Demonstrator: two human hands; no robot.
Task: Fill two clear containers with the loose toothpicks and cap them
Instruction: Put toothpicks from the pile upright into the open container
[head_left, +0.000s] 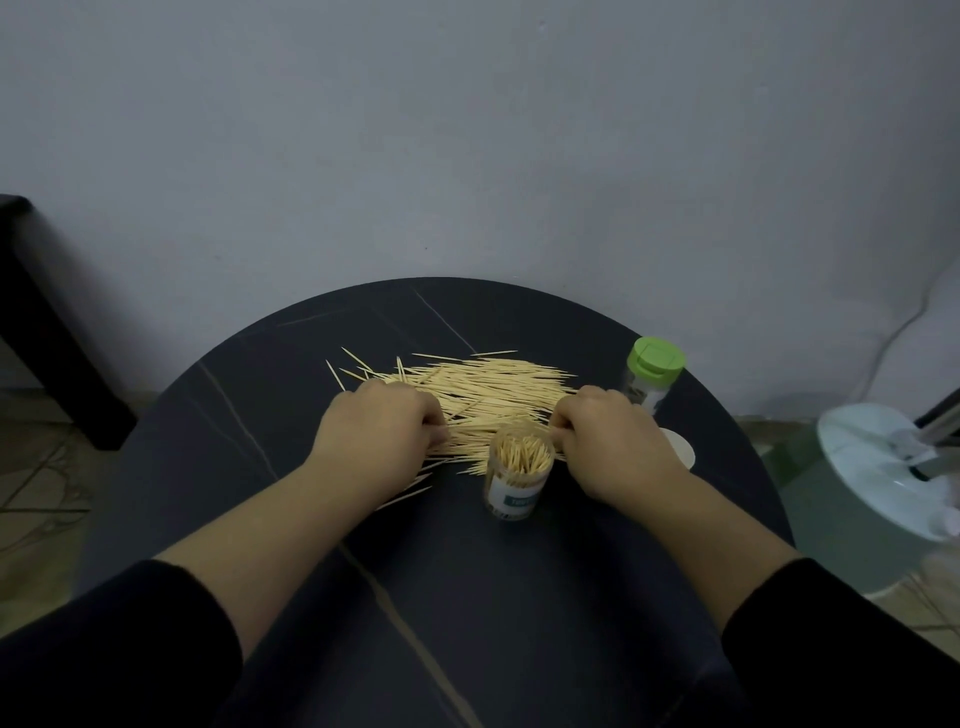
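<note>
Your left hand (379, 431) and right hand (610, 444) both curl their fingers around toothpicks (483, 389) in the pile. The open jar (518, 475), packed full, stands between them, and the capped jar (652, 376) is just beyond your right.

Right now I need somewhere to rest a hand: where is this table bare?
Bare table lies nearest you, between the forearms this side of the open container, and left of the left hand. Crowded: the toothpicks in the middle, and beyond the right hand, the green-capped container and white lid.
</note>
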